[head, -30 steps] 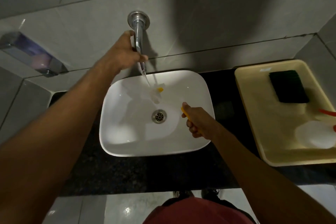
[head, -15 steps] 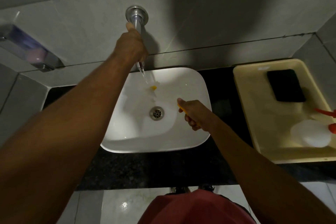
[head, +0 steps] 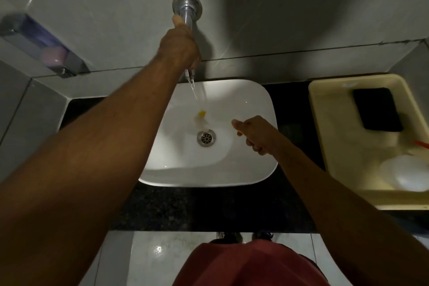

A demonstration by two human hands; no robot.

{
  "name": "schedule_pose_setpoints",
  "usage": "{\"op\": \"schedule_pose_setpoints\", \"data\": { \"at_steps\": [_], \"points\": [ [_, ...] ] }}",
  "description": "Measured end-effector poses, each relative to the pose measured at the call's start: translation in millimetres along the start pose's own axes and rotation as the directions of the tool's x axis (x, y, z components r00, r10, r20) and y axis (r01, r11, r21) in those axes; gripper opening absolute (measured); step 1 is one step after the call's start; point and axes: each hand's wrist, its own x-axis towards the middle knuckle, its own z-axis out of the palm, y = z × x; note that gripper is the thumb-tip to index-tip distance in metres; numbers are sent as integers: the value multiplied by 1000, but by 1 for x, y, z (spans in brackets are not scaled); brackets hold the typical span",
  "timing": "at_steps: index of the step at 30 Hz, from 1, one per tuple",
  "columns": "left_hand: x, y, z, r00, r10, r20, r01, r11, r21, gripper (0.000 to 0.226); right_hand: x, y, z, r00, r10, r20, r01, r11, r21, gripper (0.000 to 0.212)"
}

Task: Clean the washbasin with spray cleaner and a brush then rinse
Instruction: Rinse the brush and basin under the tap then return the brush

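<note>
A white washbasin [head: 250, 165] sits on a dark stone counter, with a steel drain [head: 206, 138] at its middle. A chrome tap [head: 187, 10] sticks out of the wall above it. My left hand [head: 180, 47] is wrapped around the tap's spout, and a thin stream of water [head: 193, 91] falls into the bowl. My right hand [head: 254, 133] is closed on the yellow handle of a brush. The brush's yellow tip [head: 201, 113] and pale bristles lie under the water just above the drain.
A cream tray [head: 325, 127] stands on the counter to the right, holding a black sponge [head: 377, 109], a white spray bottle [head: 408, 173] and its red trigger [head: 421, 143]. A soap dispenser [head: 44, 46] hangs on the left wall. My shoes and the floor show below.
My left hand has slid from the tap's lower end up over the spout. The view has shifted down a little. My right hand has barely moved.
</note>
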Motion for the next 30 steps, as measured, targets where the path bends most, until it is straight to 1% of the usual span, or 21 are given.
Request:
{"op": "schedule_pose_setpoints", "data": {
  "at_steps": [2, 5, 8, 9, 12, 15, 21, 24, 26, 27, 28, 30],
  "points": [
    [0, -1, 1, 1000, 11, -15, -11, 1000, -5, 105, 1, -2, -3, 1000, 5, -17, -5, 1000, -16, 55],
    [0, -1, 2, 1000, 16, -15, -16, 1000, -11, 107, 0, -6, -3, 1000, -6, 26, 7, 997, -73, 56],
    [1, -2, 2, 1000, 22, -2, -22, 1000, -17, 108, 0, -11, -4, 999, -31, -25, 29, 996, -90, 51],
    [1, -2, 2, 1000, 20, 0, -20, 1000, -17, 108, 0, -12, -6, 999, -27, -23, 24, 996, -90, 52],
    [0, -2, 1, 1000, 9, 3, -9, 1000, -23, 106, 0, -11, -9, 1000, 0, 8, 0, 999, -46, 56],
    [1, -3, 1, 1000, 19, 4, -18, 999, -30, 107, 1, -7, -8, 1000, 14, 24, -13, 1000, -15, 56],
    [2, -3, 2, 1000, 2, 10, -1, 999, -42, 110, 6, 1, -6, 996, 89, 23, -90, 994, 58, 56],
    [2, -4, 2, 1000, -5, 20, 6, 999, -53, 107, 5, 3, -8, 993, 107, 48, -112, 989, 100, 58],
    [2, -4, 3, 1000, 2, 13, -1, 998, -66, 105, 5, 4, -9, 986, 126, 105, -142, 976, 163, 59],
    [2, -4, 3, 1000, 5, 11, -5, 998, -69, 106, 5, 6, -10, 976, 146, 160, -180, 957, 226, 58],
    [3, -4, 3, 1000, 6, 17, -5, 998, -68, 108, 5, 7, -11, 955, 174, 239, -243, 922, 302, 56],
    [4, -5, 4, 1000, 5, 28, -4, 998, -57, 113, 5, 11, -13, 874, 207, 440, -407, 808, 427, 49]
  ]
}}
